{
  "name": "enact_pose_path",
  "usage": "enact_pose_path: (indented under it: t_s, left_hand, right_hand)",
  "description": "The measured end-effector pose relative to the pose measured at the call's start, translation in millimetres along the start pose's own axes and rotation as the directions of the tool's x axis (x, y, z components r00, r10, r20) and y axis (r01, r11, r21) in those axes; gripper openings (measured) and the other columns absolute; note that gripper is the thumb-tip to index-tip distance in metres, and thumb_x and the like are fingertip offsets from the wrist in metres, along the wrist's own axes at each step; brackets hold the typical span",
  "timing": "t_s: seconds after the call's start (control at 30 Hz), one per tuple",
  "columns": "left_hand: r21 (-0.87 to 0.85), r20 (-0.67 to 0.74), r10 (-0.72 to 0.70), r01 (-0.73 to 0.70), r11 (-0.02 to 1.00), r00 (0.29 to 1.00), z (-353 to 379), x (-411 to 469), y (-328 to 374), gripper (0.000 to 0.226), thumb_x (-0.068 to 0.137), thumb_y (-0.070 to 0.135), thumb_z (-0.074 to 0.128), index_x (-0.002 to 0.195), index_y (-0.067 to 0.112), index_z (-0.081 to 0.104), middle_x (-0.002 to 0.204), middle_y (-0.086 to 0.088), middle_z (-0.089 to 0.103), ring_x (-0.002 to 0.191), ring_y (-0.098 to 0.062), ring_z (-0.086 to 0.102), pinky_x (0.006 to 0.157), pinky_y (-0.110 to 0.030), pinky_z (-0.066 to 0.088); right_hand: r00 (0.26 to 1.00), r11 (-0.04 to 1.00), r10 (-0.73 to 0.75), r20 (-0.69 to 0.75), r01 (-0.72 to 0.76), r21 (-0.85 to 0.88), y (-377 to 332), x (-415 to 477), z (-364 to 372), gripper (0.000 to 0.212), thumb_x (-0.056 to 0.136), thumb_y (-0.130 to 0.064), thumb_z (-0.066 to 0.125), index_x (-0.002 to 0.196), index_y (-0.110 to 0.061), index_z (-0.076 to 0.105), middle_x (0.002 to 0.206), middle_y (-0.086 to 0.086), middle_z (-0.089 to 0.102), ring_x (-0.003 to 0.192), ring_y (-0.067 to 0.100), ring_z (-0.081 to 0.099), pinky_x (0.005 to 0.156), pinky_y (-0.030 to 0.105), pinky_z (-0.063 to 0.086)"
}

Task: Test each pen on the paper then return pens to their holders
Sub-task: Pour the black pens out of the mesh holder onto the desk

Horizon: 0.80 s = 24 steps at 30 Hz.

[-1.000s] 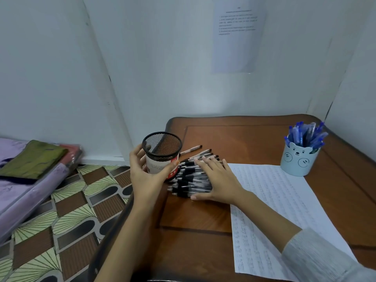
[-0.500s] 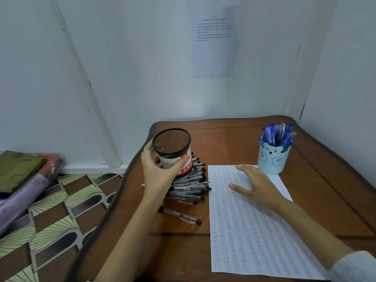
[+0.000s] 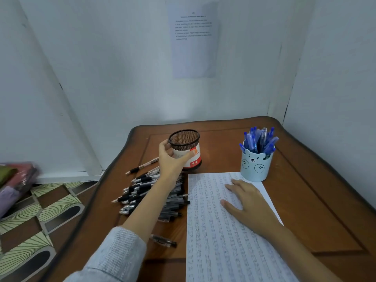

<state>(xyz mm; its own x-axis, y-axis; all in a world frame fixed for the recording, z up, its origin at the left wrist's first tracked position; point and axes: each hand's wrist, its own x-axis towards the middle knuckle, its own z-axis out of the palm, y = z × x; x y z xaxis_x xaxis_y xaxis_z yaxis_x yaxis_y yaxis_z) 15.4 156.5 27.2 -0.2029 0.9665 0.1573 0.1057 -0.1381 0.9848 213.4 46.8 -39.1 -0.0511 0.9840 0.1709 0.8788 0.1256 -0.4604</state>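
My left hand [image 3: 173, 157] grips a black mesh pen holder [image 3: 186, 148] with a white and red label, standing upright and empty on the wooden table [image 3: 305, 200]. A pile of several black pens [image 3: 142, 192] lies on the table under my left forearm. One black pen [image 3: 164, 241] lies apart, nearer to me. My right hand [image 3: 248, 202] rests flat, fingers spread, on the sheet of paper [image 3: 219, 241] covered in rows of pen marks. A light blue bear-faced cup [image 3: 255, 165] full of blue pens [image 3: 259, 140] stands at the paper's far right corner.
White walls close off the table at the back and right, with a printed sheet [image 3: 193, 39] taped up. On the left, past the table's edge, is a patterned floor [image 3: 40, 216] and a stack of wrapped fabric [image 3: 14, 180].
My left hand has moved the mesh holder away from the pen pile toward the table's back. My right hand left the pens and now lies flat on the paper. The camera view shifted left.
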Motion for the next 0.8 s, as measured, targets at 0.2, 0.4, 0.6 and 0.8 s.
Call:
enact_pose_path:
  t_s: [0.2, 0.4, 0.6, 0.8]
  left_hand:
    - [0.066, 0.051, -0.062, 0.059, 0.996, 0.997, 24, 22, -9, 0.085, 0.065, 0.011, 0.087, 0.133, 0.018, 0.036, 0.128, 0.002, 0.05, 0.114, -0.01, 0.045, 0.089, -0.023, 0.043]
    - [0.142, 0.064, -0.08, 0.07, 0.987, 0.995, 38, 36, -14, 0.085, 0.065, 0.009, 0.087, 0.132, 0.016, 0.034, 0.133, -0.003, 0.048, 0.11, -0.008, 0.041, 0.091, -0.022, 0.041]
    - [0.198, 0.094, -0.113, 0.093, 0.976, 0.989, 37, 39, -15, 0.091, 0.065, 0.012, 0.087, 0.136, 0.016, 0.029, 0.135, -0.006, 0.047, 0.121, -0.015, 0.044, 0.091, -0.024, 0.041]
    - [0.349, -0.048, 0.026, -0.007, 0.937, 0.999, 35, 8, -2, 0.099, 0.069, 0.009, 0.084, 0.146, 0.019, 0.023, 0.148, -0.009, 0.027, 0.134, -0.024, 0.034, 0.105, -0.031, 0.034]
  right_hand:
    - [1.0, 1.0, 0.002, -0.015, -0.002, 0.009, 0, 1, 0, 0.059, 0.09, -0.06, 0.046, 0.142, -0.033, 0.04, 0.152, -0.014, 0.03, 0.14, 0.005, 0.022, 0.117, 0.027, 0.015]
    - [1.0, 1.0, -0.008, -0.027, 0.008, 0.003, 2, 2, 1, 0.059, 0.09, -0.061, 0.045, 0.143, -0.034, 0.038, 0.152, -0.016, 0.027, 0.141, 0.002, 0.018, 0.114, 0.021, 0.007]
    - [0.999, 1.0, -0.022, -0.043, 0.021, -0.006, 5, 3, 3, 0.058, 0.09, -0.062, 0.044, 0.142, -0.036, 0.038, 0.152, -0.017, 0.027, 0.14, 0.001, 0.017, 0.112, 0.02, 0.005]
    - [0.997, 0.994, 0.002, -0.076, 0.007, 0.107, 6, 1, 3, 0.044, 0.09, -0.043, 0.059, 0.131, -0.029, 0.053, 0.142, -0.015, 0.039, 0.133, 0.004, 0.03, 0.109, 0.018, 0.017]
